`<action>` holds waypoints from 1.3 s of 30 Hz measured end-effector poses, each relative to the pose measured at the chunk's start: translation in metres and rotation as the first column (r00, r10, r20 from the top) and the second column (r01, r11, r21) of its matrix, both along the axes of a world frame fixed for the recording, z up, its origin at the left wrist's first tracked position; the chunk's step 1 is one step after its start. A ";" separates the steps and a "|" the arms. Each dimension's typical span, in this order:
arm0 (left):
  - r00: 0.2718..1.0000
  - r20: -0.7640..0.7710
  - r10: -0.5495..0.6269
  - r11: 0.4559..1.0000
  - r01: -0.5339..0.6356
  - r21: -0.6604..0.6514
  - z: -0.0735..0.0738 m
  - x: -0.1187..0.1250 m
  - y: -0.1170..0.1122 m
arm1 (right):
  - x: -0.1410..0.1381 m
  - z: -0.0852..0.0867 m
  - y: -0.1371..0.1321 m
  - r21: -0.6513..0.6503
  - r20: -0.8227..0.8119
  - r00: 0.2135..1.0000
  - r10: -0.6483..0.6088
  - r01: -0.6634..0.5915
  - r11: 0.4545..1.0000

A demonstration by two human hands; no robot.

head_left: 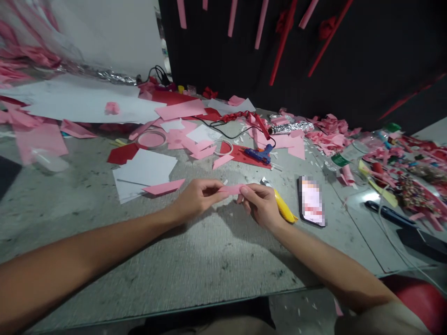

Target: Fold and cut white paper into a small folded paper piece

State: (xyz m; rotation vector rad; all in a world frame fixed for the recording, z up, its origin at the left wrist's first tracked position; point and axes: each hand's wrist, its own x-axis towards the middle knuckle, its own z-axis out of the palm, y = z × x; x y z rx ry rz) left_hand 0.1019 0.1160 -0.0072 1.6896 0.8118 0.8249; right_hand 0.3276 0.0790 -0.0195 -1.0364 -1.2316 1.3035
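Observation:
Between my two hands a small pink paper strip (pixel 232 190) is held level, just above the grey table. My left hand (pixel 199 197) pinches its left end between thumb and fingers. The right end is gripped by my right hand (pixel 260 202), with the thumb on top. Just beyond my right hand lies a yellow utility knife (pixel 286 207), partly hidden behind the fingers. A folded pink paper piece (pixel 164 187) rests to the left of my left hand, touching white paper sheets (pixel 146 170).
Farther back are a blue glue gun (pixel 260 153) on red paper, tape rolls (pixel 152 138) and pink scraps. A phone (pixel 312 200) lies to the right, near a plastic bottle (pixel 349 153). Pink and red strips hang on a black panel (pixel 216 60) behind.

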 end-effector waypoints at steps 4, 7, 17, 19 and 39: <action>0.998 0.015 0.060 0.998 -0.060 -0.001 -0.001 -0.001 0.003 | 0.000 0.000 0.000 -0.020 -0.017 1.000 0.015 -0.015 1.000; 0.999 0.019 0.046 0.999 -0.046 0.004 -0.002 -0.001 0.003 | 0.000 0.000 0.001 -0.014 0.000 1.000 0.021 -0.021 1.000; 0.999 0.021 -0.035 0.995 0.036 -0.092 -0.008 -0.001 0.004 | -0.001 0.000 0.000 0.001 0.093 0.996 -0.013 0.013 1.000; 1.000 0.020 -0.018 0.996 0.020 -0.083 -0.009 -0.001 0.004 | 0.000 -0.001 0.000 0.013 0.103 0.995 -0.011 0.009 1.000; 0.999 0.002 -0.046 0.997 0.046 -0.068 -0.010 -0.001 0.001 | 0.000 -0.001 0.001 -0.003 0.181 0.982 0.047 -0.047 0.999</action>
